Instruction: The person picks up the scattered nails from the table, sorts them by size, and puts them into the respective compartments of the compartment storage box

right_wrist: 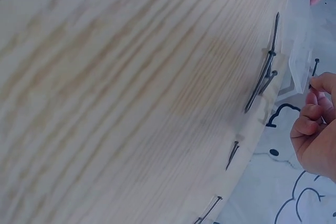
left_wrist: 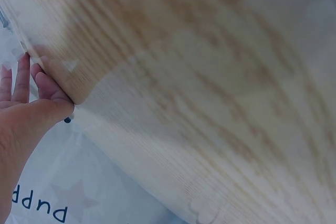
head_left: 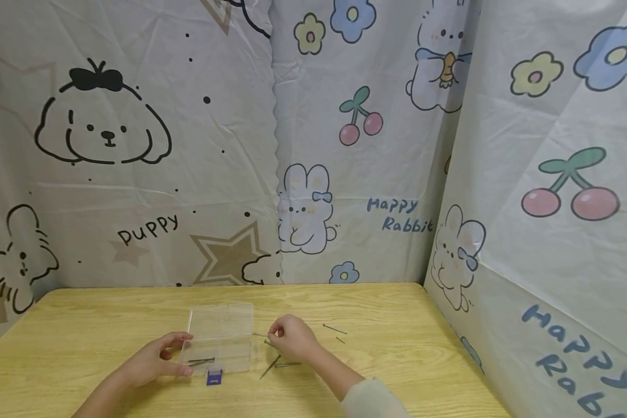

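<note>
A clear plastic compartment box [head_left: 235, 348] with a small blue plastic latch [head_left: 215, 377] is set on a yellow wood-grain table [head_left: 110, 316], between the two hands. Its left end is held by the left hand [head_left: 157, 361], with thumb and fingers spread wide along the edge, presumably so that so light a box is kept from sliding. The clear lid [head_left: 221, 321] appears to be folded back away from the person, by which the compartments would be left reachable from above. Dark metal nails [head_left: 202, 360] are seen in the near left compartment. A slim grey metal nail [right_wrist: 316, 67] is pinched in a narrow grip by the right hand [head_left: 294, 337], near its lower end, with the head left free; it is held just beside the box's right edge, probably for a short sideways approach. Loose grey nails [head_left: 288, 365] are scattered close to the right wrist, two of them crossing or nearly so, so little room is left for a low sweep there. More room is offered towards the table's right side, while the far edge is backed by a white printed cloth [head_left: 230, 145].
</note>
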Demonstrator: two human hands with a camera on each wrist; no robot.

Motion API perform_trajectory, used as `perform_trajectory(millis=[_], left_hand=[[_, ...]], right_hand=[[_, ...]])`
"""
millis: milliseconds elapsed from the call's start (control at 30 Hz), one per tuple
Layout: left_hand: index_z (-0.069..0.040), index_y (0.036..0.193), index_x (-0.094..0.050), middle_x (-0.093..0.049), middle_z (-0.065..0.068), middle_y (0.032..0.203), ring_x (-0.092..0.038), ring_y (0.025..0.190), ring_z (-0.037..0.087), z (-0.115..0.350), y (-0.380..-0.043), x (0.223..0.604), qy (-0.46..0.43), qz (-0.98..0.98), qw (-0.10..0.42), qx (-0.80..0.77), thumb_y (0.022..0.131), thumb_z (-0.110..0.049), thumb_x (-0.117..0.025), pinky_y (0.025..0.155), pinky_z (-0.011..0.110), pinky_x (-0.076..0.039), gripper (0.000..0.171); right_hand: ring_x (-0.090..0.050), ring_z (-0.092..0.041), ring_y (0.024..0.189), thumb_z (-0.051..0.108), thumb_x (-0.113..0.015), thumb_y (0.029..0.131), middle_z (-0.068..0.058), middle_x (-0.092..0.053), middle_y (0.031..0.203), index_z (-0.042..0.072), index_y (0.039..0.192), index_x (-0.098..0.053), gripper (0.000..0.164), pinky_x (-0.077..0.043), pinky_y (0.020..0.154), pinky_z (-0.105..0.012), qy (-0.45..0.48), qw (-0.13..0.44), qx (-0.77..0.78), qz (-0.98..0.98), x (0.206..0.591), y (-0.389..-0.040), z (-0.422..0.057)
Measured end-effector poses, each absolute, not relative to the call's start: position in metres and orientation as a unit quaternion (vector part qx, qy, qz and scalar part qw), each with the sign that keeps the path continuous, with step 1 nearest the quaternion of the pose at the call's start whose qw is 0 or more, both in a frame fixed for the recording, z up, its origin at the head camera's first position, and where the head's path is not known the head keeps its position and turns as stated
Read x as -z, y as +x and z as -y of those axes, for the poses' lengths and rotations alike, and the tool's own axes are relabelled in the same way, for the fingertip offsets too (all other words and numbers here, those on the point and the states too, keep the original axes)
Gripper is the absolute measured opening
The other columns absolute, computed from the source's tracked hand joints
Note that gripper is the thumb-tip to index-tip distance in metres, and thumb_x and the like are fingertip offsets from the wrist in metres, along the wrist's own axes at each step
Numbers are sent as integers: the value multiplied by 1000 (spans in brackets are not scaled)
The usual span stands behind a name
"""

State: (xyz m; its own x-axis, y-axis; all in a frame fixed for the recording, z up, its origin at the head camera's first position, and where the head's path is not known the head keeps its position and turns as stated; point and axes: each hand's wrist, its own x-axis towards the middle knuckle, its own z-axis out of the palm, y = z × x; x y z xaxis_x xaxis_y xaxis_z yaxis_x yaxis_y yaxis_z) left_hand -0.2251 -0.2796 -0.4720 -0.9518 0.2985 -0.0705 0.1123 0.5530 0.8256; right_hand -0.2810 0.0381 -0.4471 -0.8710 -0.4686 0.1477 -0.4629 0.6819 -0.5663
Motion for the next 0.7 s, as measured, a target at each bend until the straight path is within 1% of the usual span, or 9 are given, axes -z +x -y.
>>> perform_trajectory(millis=[167,467,700], left_hand=[[1,135,-41,-46,32,132,-46,115,45,280,-225,473,120,-874,102,-459,78,-28,-75,96,59,-40,72],[2,135,-39,-47,31,132,-47,113,39,279,-224,474,119,-871,105,-465,79,-27,-75,95,58,-40,72],[3,135,-39,-46,32,132,-48,112,37,280,-224,473,122,-870,104,-466,79,-26,-75,94,57,-41,73]], right_hand=[[-39,-1,59,16,-63,87,9,-47,66,8,84,-71,11,-35,53,-15,-272,3,301,-914,446,-279,-30],[-39,0,60,17,-62,88,9,-47,68,10,84,-70,11,-35,53,-15,-291,-6,283,-914,443,-273,-17],[-38,1,60,16,-62,87,9,-46,67,10,84,-70,11,-34,53,-14,-306,8,285,-908,436,-268,-6]])
